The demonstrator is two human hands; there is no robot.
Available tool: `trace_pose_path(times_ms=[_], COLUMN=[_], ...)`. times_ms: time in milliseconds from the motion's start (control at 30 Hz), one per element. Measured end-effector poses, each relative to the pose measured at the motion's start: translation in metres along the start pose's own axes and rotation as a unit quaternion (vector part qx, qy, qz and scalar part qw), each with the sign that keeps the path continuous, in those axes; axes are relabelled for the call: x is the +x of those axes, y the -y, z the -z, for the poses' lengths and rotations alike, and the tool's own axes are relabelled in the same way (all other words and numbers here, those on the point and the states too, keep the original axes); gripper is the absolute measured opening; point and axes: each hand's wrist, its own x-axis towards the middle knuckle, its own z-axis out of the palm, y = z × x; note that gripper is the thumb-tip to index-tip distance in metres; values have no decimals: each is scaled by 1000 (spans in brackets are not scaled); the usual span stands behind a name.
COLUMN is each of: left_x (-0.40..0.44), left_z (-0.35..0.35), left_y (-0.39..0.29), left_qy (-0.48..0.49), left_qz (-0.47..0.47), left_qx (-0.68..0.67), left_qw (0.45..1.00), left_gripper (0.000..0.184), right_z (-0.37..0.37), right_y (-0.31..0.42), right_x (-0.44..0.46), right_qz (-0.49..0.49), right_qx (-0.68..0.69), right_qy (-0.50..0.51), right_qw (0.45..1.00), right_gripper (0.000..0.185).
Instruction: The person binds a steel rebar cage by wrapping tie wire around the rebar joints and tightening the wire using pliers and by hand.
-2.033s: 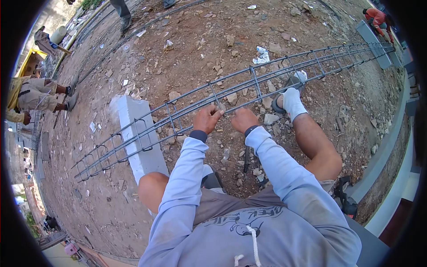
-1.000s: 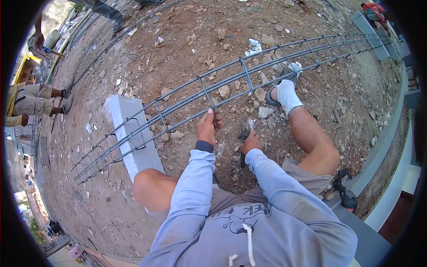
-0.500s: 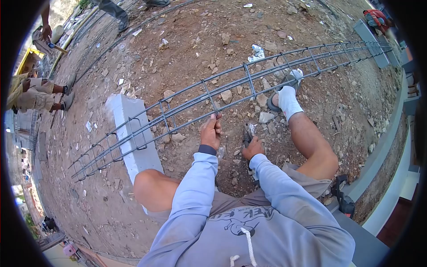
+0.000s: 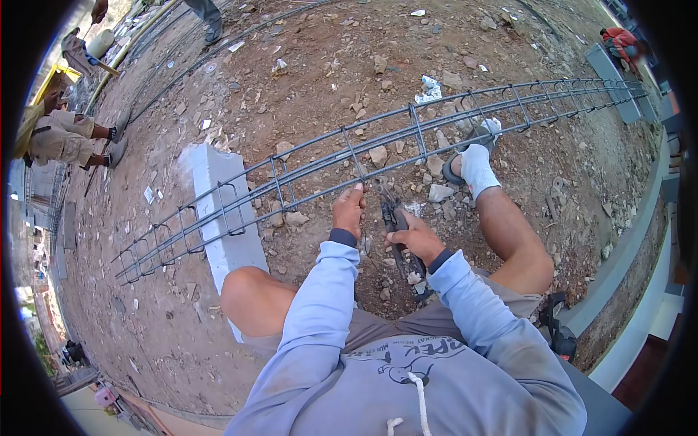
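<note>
I count one rebar cage (image 4: 419,132), one pair of pincers (image 4: 396,218), two grey blocks and my own two hands; the stirrups grow too small toward the far end to count. The cage is long, slim and dark grey, with lengthwise bars held by squarish stirrups. It lies across both blocks above the stony ground (image 4: 327,94), its left end jutting past the left edge of the near block (image 4: 238,261), its other end across the far block (image 4: 603,69), where a person in red (image 4: 620,40) crouches. My left hand (image 4: 350,209) has thumb and finger together by the lower bar; I can't tell whether they pinch anything. My right hand (image 4: 418,238) is clamped around the pincers' handles. Half a second ago I had the pincers lower; now their head is up just below that bar. Two seconds ago they lay on the ground.
</note>
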Motion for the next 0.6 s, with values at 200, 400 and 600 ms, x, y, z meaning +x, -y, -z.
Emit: trace_pose_path(times_ms=[200,400,600], left_x=[2,2,6], left_z=[2,0,3], left_y=[3,2,7], left_qy=[7,2,8], left_qz=[-14,-21,-21], left_qx=[24,16,24], left_qw=[1000,1000,999], left_gripper=[26,24,23], right_z=[17,8,-16], right_y=[-17,20,31], right_x=[29,16,2], right_qz=[21,4,-14], right_qx=[-209,-430,-618], right_qy=[6,1,-76], right_qw=[978,903,783], right_gripper=[63,72,71])
